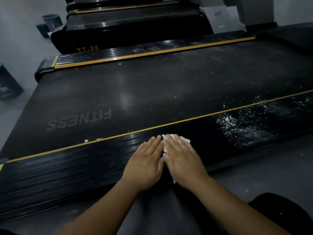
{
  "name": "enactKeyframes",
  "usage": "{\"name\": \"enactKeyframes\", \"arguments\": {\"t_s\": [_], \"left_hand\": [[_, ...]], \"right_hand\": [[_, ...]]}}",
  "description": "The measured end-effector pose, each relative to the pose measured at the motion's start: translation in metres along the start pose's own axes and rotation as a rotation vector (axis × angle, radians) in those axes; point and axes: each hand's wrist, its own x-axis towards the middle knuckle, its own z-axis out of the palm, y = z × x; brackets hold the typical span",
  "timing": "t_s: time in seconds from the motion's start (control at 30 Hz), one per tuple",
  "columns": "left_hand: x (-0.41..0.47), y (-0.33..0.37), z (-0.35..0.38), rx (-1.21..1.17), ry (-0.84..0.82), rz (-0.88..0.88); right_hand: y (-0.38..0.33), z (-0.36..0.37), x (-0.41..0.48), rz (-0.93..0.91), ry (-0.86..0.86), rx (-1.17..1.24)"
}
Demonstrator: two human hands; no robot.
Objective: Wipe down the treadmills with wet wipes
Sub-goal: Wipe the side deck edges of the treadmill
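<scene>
A black treadmill (152, 92) lies across the view, its belt printed FITNESS and edged by yellow lines. Its near ribbed side rail (71, 167) runs from lower left to right. My right hand (183, 160) lies flat, fingers straight, pressing a white wet wipe (185, 139) onto that rail; only the wipe's edges show around the hand. My left hand (145, 163) rests flat on the rail right beside it, fingers straight, touching the right hand. White dust specks (237, 122) cover the rail to the right of the hands; the rail to the left looks glossy.
A second treadmill (128, 31) marked TT-X6 stands behind, with more beyond it. Two dark bins (50, 22) sit on the grey floor at the far left, another (8, 85) at the left edge. A white box (218, 19) stands at the back right.
</scene>
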Motion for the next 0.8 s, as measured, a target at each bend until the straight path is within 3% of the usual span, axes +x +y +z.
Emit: {"name": "enactKeyframes", "arguments": {"t_s": [0.07, 0.23, 0.4, 0.47, 0.63, 0.8], "left_hand": [[0.001, 0.000, -0.002, -0.019, -0.011, -0.008], [0.005, 0.003, -0.008, -0.033, -0.029, -0.033], [0.008, 0.001, -0.010, -0.029, -0.049, -0.052], [0.010, 0.004, -0.011, -0.028, -0.069, -0.075], [0.014, 0.011, -0.007, 0.009, -0.083, -0.107], [0.022, 0.020, -0.006, -0.004, -0.080, -0.127]], "right_hand": [[0.008, -0.003, -0.012, -0.050, -0.014, -0.005], [0.047, -0.012, 0.030, 0.200, 0.025, -0.034], [0.003, -0.006, 0.011, -0.040, -0.030, 0.019], [0.016, -0.011, -0.005, -0.048, -0.017, 0.042], [0.062, -0.019, 0.030, 0.262, -0.014, -0.022], [0.013, -0.010, -0.003, 0.038, 0.011, -0.058]]}}
